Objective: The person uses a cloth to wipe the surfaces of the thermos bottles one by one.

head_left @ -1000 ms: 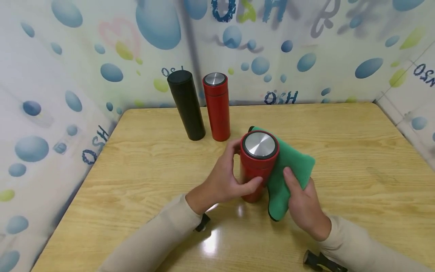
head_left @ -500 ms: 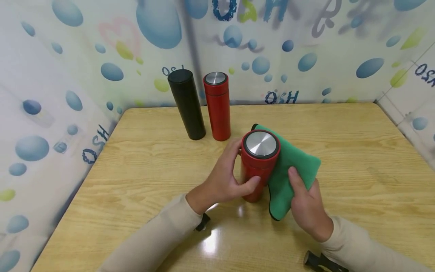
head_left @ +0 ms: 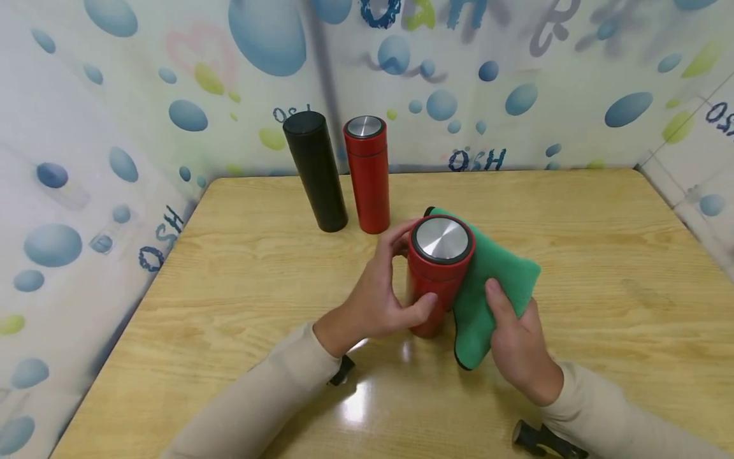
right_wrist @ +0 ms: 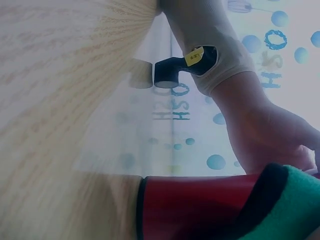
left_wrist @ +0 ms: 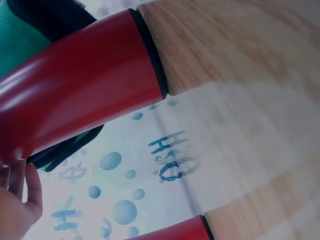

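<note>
A red thermos flask [head_left: 436,274] with a silver lid stands upright on the table. My left hand [head_left: 375,293] grips it from the left, thumb on the near side and fingers partly hidden behind it. My right hand [head_left: 518,344] holds a green cloth [head_left: 496,268] with a black edge, thumb on top, along the flask's right side. The left wrist view shows the flask's lower body [left_wrist: 95,75] and black-rimmed base on the wood. In the right wrist view, the cloth [right_wrist: 290,205] covers part of the flask [right_wrist: 195,200].
Behind, a black flask [head_left: 316,172] and a second red flask [head_left: 368,175] stand side by side near the table's back edge. A patterned wall covering [head_left: 516,64] rises behind the wooden table [head_left: 229,274]. A black camera mount [head_left: 545,440] sits beneath the right sleeve.
The cloth and my right hand have shifted slightly to the right, and the flask very slightly with them. My left hand keeps its grip. The back flasks stay where they were.
</note>
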`<state>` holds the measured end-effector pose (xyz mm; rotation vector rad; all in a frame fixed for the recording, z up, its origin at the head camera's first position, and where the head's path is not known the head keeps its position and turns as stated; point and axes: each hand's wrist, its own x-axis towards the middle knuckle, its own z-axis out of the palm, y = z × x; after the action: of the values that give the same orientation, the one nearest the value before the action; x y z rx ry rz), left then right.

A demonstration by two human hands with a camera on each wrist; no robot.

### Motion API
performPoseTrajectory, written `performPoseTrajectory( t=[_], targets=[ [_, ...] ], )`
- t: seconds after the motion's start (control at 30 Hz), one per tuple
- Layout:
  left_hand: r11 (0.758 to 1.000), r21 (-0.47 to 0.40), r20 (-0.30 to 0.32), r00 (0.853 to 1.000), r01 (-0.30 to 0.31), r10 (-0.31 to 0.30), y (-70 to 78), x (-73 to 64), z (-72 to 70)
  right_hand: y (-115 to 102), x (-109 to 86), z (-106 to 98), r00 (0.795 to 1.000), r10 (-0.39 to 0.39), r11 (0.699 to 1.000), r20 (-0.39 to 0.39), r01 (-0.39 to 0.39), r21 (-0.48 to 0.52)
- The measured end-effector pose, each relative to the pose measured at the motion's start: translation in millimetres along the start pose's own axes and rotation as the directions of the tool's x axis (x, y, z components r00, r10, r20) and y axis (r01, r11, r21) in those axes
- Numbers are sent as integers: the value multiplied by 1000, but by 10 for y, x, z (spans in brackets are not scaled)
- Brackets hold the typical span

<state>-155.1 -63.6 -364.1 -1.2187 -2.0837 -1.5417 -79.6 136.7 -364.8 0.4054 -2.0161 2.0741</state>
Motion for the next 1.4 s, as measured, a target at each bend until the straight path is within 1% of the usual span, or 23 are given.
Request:
performPoseTrajectory(
  t=[0.1,0.2,0.3,0.37,0.43,0.53,0.63,0.77,0.83,0.97,1.03,1.17,1.23,1.3,1.4],
  targets=[
    [1000,-5,10,1000,0,0,6,-2,-6,-9,4,-12,999,-47,999,7,47,22],
    [1000,-6,21,1000,-7,7,7,-8,-12,-12,4,-12,998,-55,998,19,55,25],
    [1000,-11,30,999,-16,16,7,10,-18,-14,18,-3,1000,-16,1000,24,16,-4],
    [1000,-21,35,999,-14,14,10,25,-21,-13,30,4,999,27,999,27,-26,-23],
    [1000,-28,41,999,7,-6,20,30,-23,-7,40,9,997,69,997,31,-68,-34],
    [998,-34,50,997,58,-56,39,14,-19,13,39,12,992,115,993,43,-113,-44],
    [992,-35,61,991,121,-119,62,-3,-9,37,34,11,990,126,990,56,-123,-63],
    [988,-21,68,986,155,-153,79,22,3,39,42,9,991,127,989,51,-123,-77],
    [987,-4,67,985,158,-157,82,36,6,27,43,7,990,132,988,42,-128,-84],
    [988,31,64,986,154,-155,86,26,10,10,37,11,992,118,990,51,-113,-82],
    [990,43,61,989,135,-137,86,22,6,10,36,19,994,97,993,56,-93,-71],
    [995,69,59,995,76,-81,84,47,7,21,54,34,997,48,998,59,-46,-34],
    [994,87,57,996,61,-66,82,63,15,29,63,36,997,40,999,59,-38,-29],
    [992,107,52,996,65,-71,80,66,27,38,68,38,996,53,998,66,-51,-33],
    [988,127,39,994,92,-98,78,57,35,52,74,36,993,84,995,82,-79,-59]
  ],
)
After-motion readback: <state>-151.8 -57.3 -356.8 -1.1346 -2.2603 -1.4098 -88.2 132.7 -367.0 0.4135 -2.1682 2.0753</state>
